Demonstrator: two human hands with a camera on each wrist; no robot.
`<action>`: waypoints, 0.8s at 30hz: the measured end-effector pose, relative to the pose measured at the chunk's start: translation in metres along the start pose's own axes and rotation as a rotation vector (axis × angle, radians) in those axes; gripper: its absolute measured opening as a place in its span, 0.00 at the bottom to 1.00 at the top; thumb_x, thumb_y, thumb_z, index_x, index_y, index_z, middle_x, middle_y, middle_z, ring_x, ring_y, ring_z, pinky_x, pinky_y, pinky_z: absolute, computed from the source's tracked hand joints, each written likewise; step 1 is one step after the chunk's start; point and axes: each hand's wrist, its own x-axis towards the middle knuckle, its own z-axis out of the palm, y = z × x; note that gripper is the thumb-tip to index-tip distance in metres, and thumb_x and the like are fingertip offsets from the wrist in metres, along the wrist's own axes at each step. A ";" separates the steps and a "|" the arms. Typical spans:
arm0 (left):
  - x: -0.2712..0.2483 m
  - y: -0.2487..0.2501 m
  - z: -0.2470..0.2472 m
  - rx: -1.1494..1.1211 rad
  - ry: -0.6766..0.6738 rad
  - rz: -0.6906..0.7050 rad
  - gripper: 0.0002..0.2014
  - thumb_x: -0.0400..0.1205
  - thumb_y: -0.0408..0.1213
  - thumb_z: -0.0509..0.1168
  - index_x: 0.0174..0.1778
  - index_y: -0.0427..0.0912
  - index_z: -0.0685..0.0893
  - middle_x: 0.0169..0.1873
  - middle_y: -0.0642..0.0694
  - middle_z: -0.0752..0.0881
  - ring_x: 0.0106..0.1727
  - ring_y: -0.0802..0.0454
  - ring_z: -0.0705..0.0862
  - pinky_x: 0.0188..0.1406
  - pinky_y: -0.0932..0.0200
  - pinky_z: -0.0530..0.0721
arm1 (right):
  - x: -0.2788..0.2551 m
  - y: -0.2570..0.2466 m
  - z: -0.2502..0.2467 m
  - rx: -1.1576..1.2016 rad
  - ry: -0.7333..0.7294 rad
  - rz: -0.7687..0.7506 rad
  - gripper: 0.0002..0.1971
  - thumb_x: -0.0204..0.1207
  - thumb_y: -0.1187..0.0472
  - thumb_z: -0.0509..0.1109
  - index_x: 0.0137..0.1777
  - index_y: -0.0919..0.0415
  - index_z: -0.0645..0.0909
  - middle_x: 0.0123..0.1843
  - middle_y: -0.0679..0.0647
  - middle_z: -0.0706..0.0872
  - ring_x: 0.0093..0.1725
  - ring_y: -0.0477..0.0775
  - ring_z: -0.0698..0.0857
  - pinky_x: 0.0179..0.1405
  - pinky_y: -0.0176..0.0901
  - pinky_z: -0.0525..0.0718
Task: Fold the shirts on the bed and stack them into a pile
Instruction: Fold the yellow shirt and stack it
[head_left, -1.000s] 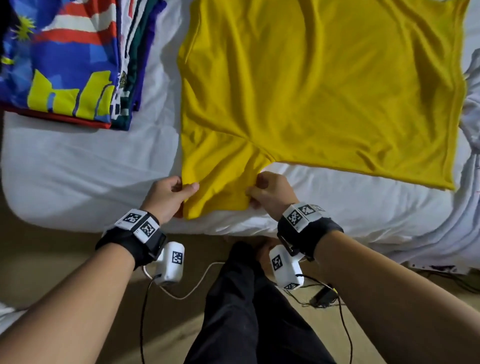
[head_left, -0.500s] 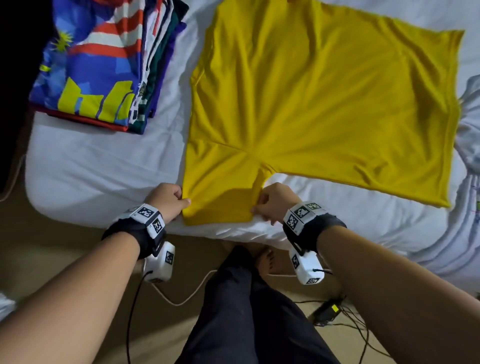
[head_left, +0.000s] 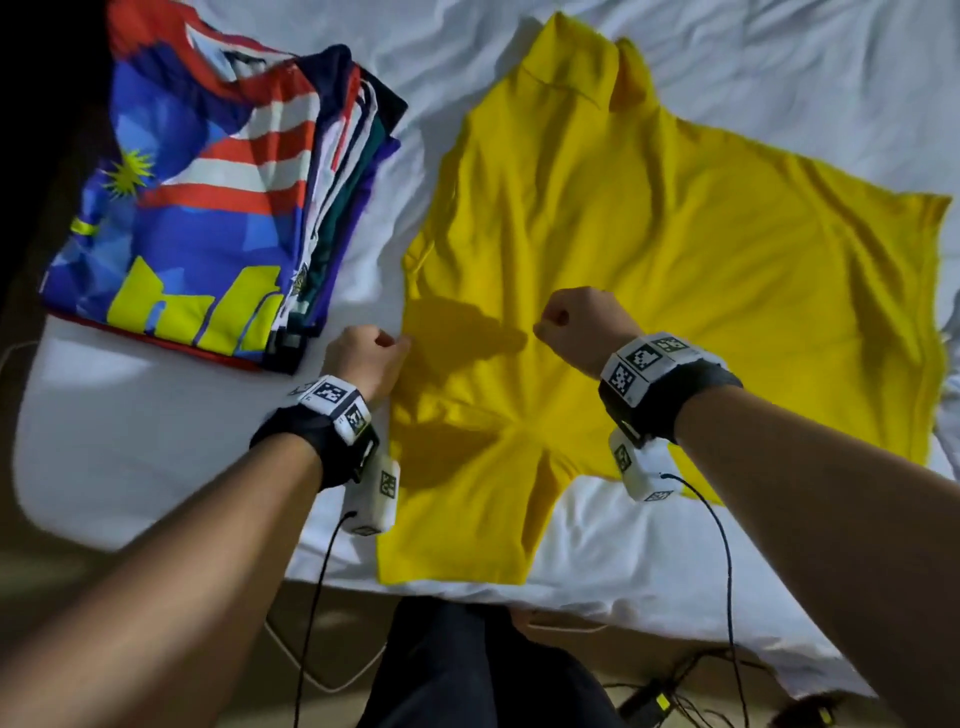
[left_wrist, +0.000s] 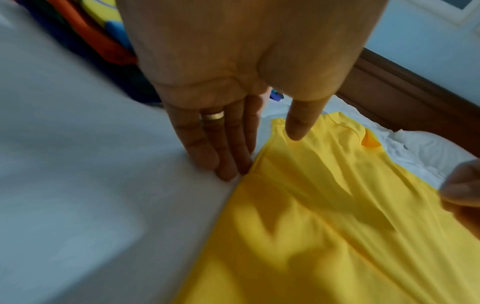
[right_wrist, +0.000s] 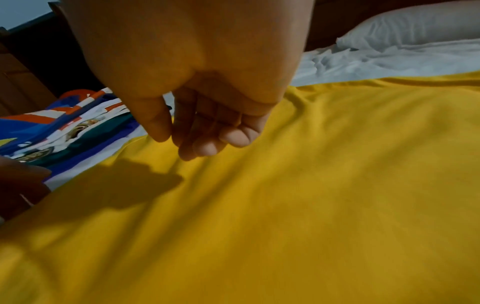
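Yellow shirt (head_left: 649, 291) on white-sheeted bed (head_left: 130, 441); both hands' fingers loose, holding nothing.

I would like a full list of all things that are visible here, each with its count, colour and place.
yellow shirt: one, yellow, spread flat on the bed, near sleeve hanging toward the edge
pile of folded shirts: one pile, top shirt blue, red, white and yellow, left of the yellow shirt
bed sheet: one, white, under everything
pillow: one, white, far end of the bed
cables: several, black and white, on the floor by the bed
ring: one, gold, on a left finger
left hand: at the yellow shirt's left edge, fingers straight
right hand: above the yellow shirt, fingers loosely curled, holding nothing
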 end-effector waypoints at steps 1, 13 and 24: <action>0.010 0.005 -0.001 -0.028 0.003 0.004 0.24 0.82 0.53 0.65 0.35 0.33 0.86 0.34 0.33 0.88 0.41 0.35 0.86 0.44 0.46 0.82 | 0.015 -0.006 -0.005 -0.010 0.014 -0.005 0.08 0.80 0.57 0.68 0.50 0.61 0.85 0.44 0.60 0.88 0.45 0.62 0.85 0.36 0.45 0.77; 0.098 0.021 0.000 -0.436 -0.157 -0.037 0.24 0.83 0.48 0.70 0.27 0.38 0.71 0.22 0.47 0.71 0.26 0.48 0.71 0.33 0.49 0.69 | 0.168 -0.067 -0.031 -0.203 0.157 -0.178 0.19 0.87 0.53 0.56 0.77 0.50 0.71 0.69 0.55 0.78 0.59 0.66 0.82 0.47 0.51 0.80; 0.099 0.002 0.004 -0.617 -0.127 -0.038 0.09 0.85 0.38 0.68 0.43 0.36 0.83 0.34 0.44 0.87 0.36 0.48 0.83 0.38 0.56 0.76 | 0.226 -0.114 -0.040 -0.662 0.038 -0.279 0.14 0.81 0.54 0.59 0.63 0.53 0.78 0.57 0.56 0.83 0.57 0.65 0.84 0.51 0.54 0.84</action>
